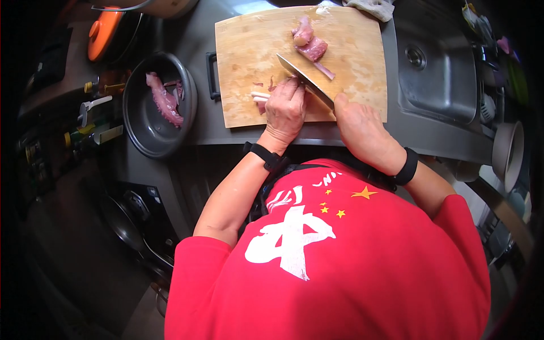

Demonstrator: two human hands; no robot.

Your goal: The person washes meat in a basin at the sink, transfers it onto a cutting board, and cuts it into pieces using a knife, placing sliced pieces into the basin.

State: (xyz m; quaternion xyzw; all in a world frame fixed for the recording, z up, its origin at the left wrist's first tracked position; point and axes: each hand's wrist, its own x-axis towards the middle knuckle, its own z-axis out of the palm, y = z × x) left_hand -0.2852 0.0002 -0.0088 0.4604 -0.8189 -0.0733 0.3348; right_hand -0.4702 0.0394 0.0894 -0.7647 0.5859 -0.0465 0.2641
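My right hand (362,130) is wrapped round the handle of a knife (309,82), whose blade points up and left over the wooden cutting board (243,51). Close to the blade's left side, my left hand (286,110) presses down on the board with bent fingers over pale meat strips (260,97), partly hidden beneath it. Small reddish scraps (272,83) lie just above that hand. Farther up the board are pink meat pieces (313,49) and a thin strip (324,70).
Left of the board, a dark grey bowl (133,113) holds a long pink piece of meat (163,102). A metal sink (436,90) is at the right. An orange lid (105,34) and bottles stand at the left; a cloth (374,8) lies at the top.
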